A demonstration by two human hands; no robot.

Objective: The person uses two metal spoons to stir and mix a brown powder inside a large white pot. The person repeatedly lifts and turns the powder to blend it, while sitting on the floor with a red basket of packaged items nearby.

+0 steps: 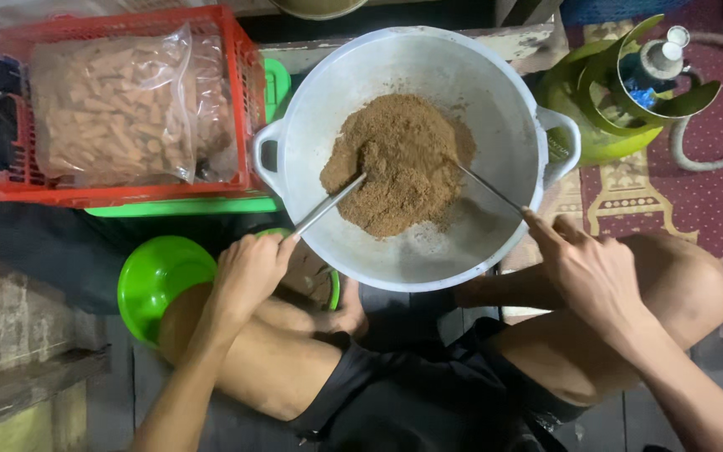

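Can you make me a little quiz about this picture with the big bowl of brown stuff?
1. True or false: each hand, the left hand and the right hand, holds a thin metal utensil that reaches into the brown powder.
2. Which colour is the crate that holds the plastic bag of sticks? A) blue B) red C) yellow
3. Fill in: the small bowl by the left knee is ____.

Key: 1 true; 2 B; 3 green. The big white basin holds the powder.
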